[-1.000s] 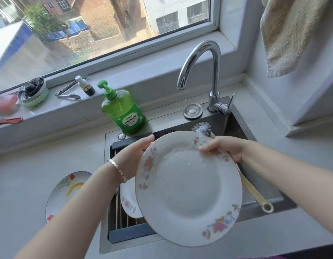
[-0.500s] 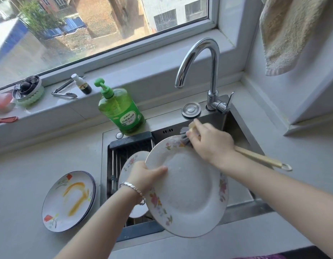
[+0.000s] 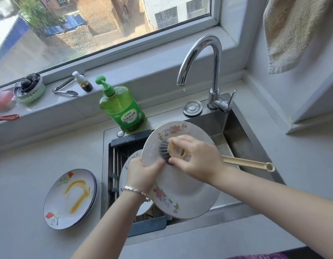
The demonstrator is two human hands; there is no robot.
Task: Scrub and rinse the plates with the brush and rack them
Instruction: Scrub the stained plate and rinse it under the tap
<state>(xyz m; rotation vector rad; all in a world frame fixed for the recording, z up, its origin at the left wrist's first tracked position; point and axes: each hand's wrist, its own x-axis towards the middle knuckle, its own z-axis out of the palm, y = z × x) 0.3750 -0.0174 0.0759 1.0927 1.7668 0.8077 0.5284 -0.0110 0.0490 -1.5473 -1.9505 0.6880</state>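
Note:
A large white plate with a floral rim (image 3: 182, 193) is tilted over the sink (image 3: 242, 144). My left hand (image 3: 143, 174) grips its left edge, thumb on the face. My right hand (image 3: 197, 159) holds a cream-handled brush (image 3: 248, 162) near its head, and the dark bristles (image 3: 164, 149) press on the plate's upper face. A second floral plate (image 3: 128, 165) lies on the dark roll-up rack (image 3: 124, 144) over the sink's left side, partly hidden by my left hand and the held plate. A stack of dirty plates (image 3: 68, 199) with a yellow smear sits on the counter to the left.
A green dish soap bottle (image 3: 122, 109) stands behind the rack. The chrome tap (image 3: 208, 58) arches over the sink, a drop hanging under its spout. Tongs (image 3: 64, 90), a small bottle (image 3: 83, 82) and a round container (image 3: 29, 88) lie on the windowsill. A beige towel (image 3: 292, 32) hangs top right.
My right hand took the brush from behind the plate onto its face and moved it down-left toward my left thumb. The plate shifted up and tilted more toward the tap.

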